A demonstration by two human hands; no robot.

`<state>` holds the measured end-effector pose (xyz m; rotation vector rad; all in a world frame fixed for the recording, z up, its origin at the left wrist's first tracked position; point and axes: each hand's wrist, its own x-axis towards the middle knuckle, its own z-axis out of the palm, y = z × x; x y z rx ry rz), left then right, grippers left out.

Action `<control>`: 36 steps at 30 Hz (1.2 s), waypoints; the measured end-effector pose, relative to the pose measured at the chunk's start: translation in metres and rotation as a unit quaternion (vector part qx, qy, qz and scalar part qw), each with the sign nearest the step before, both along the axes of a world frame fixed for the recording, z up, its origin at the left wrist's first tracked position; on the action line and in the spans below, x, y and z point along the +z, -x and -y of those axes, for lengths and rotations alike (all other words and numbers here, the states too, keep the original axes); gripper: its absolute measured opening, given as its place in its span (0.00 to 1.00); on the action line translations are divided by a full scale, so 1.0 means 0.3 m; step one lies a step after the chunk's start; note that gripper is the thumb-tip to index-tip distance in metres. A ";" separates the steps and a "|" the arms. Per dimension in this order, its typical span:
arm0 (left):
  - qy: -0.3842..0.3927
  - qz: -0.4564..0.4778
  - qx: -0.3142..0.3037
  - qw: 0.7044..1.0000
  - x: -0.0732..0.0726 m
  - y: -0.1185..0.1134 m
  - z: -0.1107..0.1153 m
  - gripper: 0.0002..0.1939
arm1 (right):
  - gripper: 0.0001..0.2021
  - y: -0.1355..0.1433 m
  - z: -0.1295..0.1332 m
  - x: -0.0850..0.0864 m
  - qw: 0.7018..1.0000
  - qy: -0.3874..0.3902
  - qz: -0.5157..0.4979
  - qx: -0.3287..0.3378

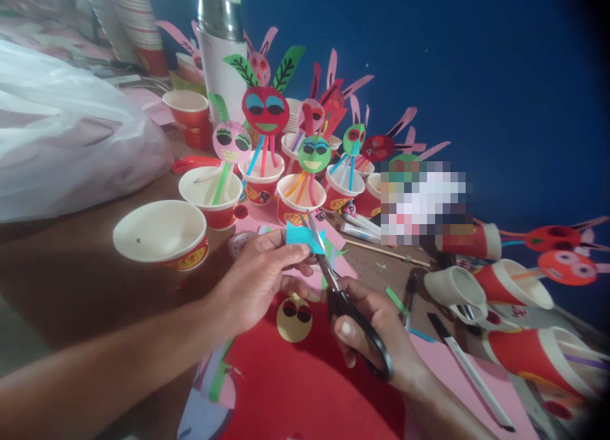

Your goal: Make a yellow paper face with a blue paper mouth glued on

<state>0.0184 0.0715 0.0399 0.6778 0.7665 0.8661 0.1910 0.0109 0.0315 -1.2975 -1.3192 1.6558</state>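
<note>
My left hand [267, 268] pinches a small piece of blue paper [296, 235] between thumb and fingers. In my right hand [376, 326] are black-handled scissors [355, 316], their blades parted around the right side of the blue paper. Just below lies a yellow paper circle [294, 319] with two dark eye shapes and red lids. It rests on a large red paper sheet [314, 383]. Part of the scissor handle is hidden by my right fingers.
Paper cups holding paper-face figures, such as a red face [265, 110], stand behind. A plain paper cup [159, 233] is at left, near a white plastic bag [71, 135]. A white flask [222, 65] stands at the back. Right lie a marker [471, 373] and a white mug [448, 287].
</note>
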 end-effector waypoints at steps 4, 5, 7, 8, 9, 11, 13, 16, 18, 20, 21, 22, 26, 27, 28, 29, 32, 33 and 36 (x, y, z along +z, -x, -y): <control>0.002 -0.004 0.002 1.000 0.000 0.001 0.003 0.01 | 0.22 0.002 -0.003 0.003 1.000 0.003 -0.003 -0.005; 0.003 -0.005 0.003 1.000 0.000 0.002 0.004 0.01 | 0.22 0.003 -0.003 0.004 1.000 0.004 -0.003 -0.005; 0.004 -0.004 0.003 1.000 0.001 0.004 0.003 0.01 | 0.22 0.003 -0.003 0.005 1.000 0.006 -0.001 -0.003; 0.004 -0.004 0.003 1.000 0.001 0.004 0.002 0.01 | 0.22 0.003 -0.002 0.005 1.000 0.006 0.000 -0.002; 0.004 -0.003 0.003 1.000 0.001 0.004 0.001 0.01 | 0.22 0.003 -0.002 0.005 1.000 0.006 0.001 -0.002; 0.003 -0.003 0.002 1.000 0.002 0.004 0.000 0.01 | 0.21 0.003 -0.002 0.005 1.000 0.006 0.004 -0.003; 0.003 -0.004 0.002 1.000 0.003 0.002 0.001 0.01 | 0.22 0.003 -0.002 0.004 1.000 0.008 0.007 -0.004; 0.008 -0.004 0.002 1.000 0.005 -0.001 0.003 0.01 | 0.22 0.004 -0.001 0.003 1.000 0.011 0.011 -0.004; 0.008 -0.003 0.004 1.000 0.006 -0.002 0.003 0.01 | 0.22 0.006 0.000 0.004 1.000 0.012 0.010 -0.006; 0.009 -0.006 0.005 1.000 0.006 -0.003 0.001 0.02 | 0.21 0.007 0.001 0.004 1.000 0.012 0.010 -0.008; 0.010 -0.007 0.006 1.000 0.005 -0.003 0.000 0.02 | 0.21 0.007 0.000 0.004 1.000 0.012 0.009 -0.010; 0.010 -0.009 0.005 1.000 0.005 -0.003 -0.001 0.02 | 0.21 0.006 0.000 0.003 1.000 0.014 0.008 -0.012; 0.009 -0.006 -0.002 1.000 0.002 -0.001 -0.002 0.02 | 0.21 0.001 -0.002 -0.005 1.000 0.025 -0.006 -0.017; 0.009 -0.005 -0.002 1.000 0.002 -0.001 -0.001 0.02 | 0.20 0.000 -0.002 -0.008 0.999 0.026 -0.008 -0.017; 0.009 -0.003 -0.001 1.000 0.002 0.000 0.000 0.02 | 0.20 -0.002 -0.002 -0.010 1.000 0.025 -0.009 -0.016; 0.010 -0.001 0.000 1.000 0.002 0.000 0.000 0.02 | 0.19 -0.002 -0.001 -0.011 1.000 0.025 -0.008 -0.016; 0.012 0.005 0.004 1.000 0.003 0.001 0.002 0.02 | 0.19 0.000 0.000 -0.011 0.999 0.031 0.001 -0.012; 0.014 0.006 0.004 1.000 0.003 0.001 0.002 0.02 | 0.19 0.003 0.000 -0.011 0.999 0.031 0.005 -0.014; 0.026 0.007 0.014 1.000 0.000 0.001 0.002 0.02 | 0.20 0.009 -0.003 -0.010 0.999 0.011 0.016 -0.042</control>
